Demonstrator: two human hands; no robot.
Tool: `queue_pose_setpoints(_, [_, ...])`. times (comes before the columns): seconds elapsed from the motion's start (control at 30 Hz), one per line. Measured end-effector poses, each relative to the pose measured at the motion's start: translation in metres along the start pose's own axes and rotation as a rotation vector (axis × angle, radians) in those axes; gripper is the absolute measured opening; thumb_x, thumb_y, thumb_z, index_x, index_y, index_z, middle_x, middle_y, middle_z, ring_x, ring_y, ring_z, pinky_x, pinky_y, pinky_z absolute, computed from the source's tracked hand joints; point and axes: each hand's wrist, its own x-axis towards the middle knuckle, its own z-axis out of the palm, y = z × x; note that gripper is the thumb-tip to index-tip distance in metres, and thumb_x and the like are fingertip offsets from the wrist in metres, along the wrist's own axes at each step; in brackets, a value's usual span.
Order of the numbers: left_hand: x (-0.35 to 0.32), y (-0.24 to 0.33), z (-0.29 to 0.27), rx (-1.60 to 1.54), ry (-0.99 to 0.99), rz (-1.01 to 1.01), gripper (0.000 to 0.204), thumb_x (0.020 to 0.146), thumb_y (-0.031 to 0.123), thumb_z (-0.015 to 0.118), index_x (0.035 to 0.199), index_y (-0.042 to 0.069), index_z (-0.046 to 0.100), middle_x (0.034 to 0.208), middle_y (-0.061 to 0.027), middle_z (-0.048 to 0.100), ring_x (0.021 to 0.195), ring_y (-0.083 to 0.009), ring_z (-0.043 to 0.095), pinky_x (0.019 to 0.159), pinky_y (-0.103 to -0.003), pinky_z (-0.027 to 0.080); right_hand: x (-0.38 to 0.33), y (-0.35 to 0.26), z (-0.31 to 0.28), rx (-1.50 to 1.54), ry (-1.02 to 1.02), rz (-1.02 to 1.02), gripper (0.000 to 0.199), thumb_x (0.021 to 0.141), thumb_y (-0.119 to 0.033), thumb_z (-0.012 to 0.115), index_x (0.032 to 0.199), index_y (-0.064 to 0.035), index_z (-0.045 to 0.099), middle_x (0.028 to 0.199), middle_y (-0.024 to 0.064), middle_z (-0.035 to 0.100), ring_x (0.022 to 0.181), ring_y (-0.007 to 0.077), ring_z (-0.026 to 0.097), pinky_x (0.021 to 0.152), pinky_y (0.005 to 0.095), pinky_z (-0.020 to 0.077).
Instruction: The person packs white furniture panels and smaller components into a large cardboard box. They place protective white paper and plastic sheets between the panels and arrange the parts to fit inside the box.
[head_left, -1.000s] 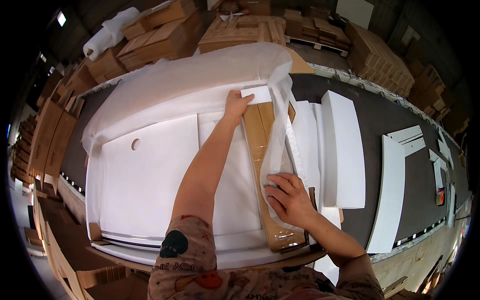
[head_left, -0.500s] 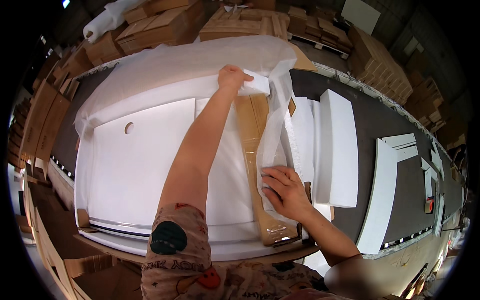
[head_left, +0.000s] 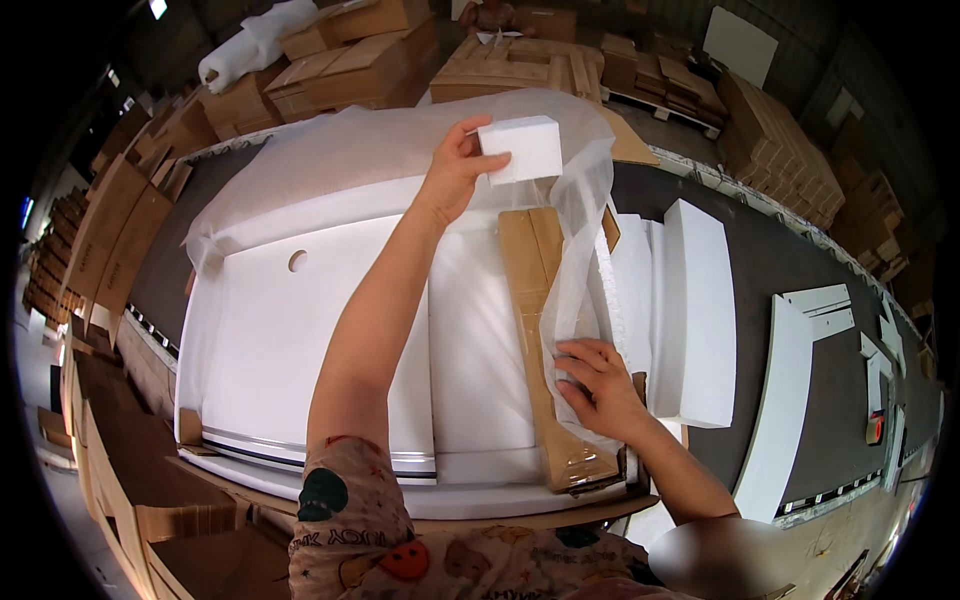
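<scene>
My left hand [head_left: 462,168] grips a white foam block [head_left: 522,150] by its left side, raised over the far right part of an open carton. Thin white foam sheeting [head_left: 575,300] lines the carton and hangs over its right wall, where my right hand [head_left: 600,388] rests on it with the fingers spread. Beside that hand, inside the carton, lies a long narrow brown cardboard box [head_left: 535,300] sealed with clear tape. A flat white panel [head_left: 320,340] with a round hole fills the left of the carton. White foam sheet [head_left: 480,340] shows between the panel and the box.
Thick white foam slabs [head_left: 700,320] stand right of the carton on a dark conveyor [head_left: 770,250]. Farther right lie white panel pieces [head_left: 778,400] and a tape roll [head_left: 875,428]. Stacked cartons [head_left: 350,70] and a person [head_left: 488,15] are at the back.
My left hand has lifted the foam block up from the carton's far right corner. My right hand stays on the sheeting. The whole view has shifted slightly.
</scene>
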Motion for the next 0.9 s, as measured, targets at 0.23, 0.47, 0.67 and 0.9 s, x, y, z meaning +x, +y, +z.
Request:
queue_pose_setpoints(0.23, [0.012, -0.052, -0.019, 0.327, 0.029, -0.018, 0.075, 0.059, -0.011, 0.07, 0.126, 0.011, 0.046, 0.12, -0.0078, 0.051, 0.113, -0.021, 0.048, 0.094, -0.032, 0.041, 0.001, -0.003, 0.001, -0.018, 0.002, 0.015, 0.026, 0.076, -0.006, 0.066, 0.102, -0.0053, 0.062, 0.119, 0.0082, 0.056, 0.108, 0.031, 0.049, 0.092, 0.0393, 0.0409])
queue_pose_setpoints(0.47, [0.03, -0.098, -0.021, 0.862, -0.023, 0.073, 0.06, 0.063, 0.0, 0.068, 0.121, 0.012, 0.058, 0.128, -0.0115, 0.045, 0.115, -0.026, 0.047, 0.093, -0.034, 0.042, 0.004, 0.0, 0.001, -0.026, 0.02, 0.004, 0.026, 0.076, -0.007, 0.066, 0.102, -0.0067, 0.062, 0.117, 0.0077, 0.056, 0.108, 0.03, 0.049, 0.091, 0.0375, 0.0412])
queue_pose_setpoints(0.67, [0.009, -0.132, 0.002, 0.958, 0.249, 0.049, 0.043, 0.084, 0.03, 0.058, 0.121, 0.008, 0.058, 0.13, -0.0181, 0.041, 0.109, -0.0305, 0.049, 0.094, -0.036, 0.041, 0.002, 0.002, 0.001, -0.012, 0.043, 0.026, 0.027, 0.075, -0.007, 0.067, 0.102, -0.0067, 0.062, 0.117, 0.0081, 0.056, 0.108, 0.0298, 0.05, 0.091, 0.0375, 0.0413])
queue_pose_setpoints(0.9, [0.023, -0.14, 0.04, 0.548, 0.513, -0.124, 0.041, 0.094, 0.033, 0.046, 0.122, 0.004, 0.054, 0.118, -0.016, 0.046, 0.105, -0.0313, 0.05, 0.096, -0.033, 0.037, 0.004, 0.0, -0.001, 0.041, 0.137, 0.095, 0.023, 0.074, -0.006, 0.067, 0.097, -0.0052, 0.063, 0.115, 0.009, 0.056, 0.107, 0.0304, 0.049, 0.089, 0.0379, 0.043])
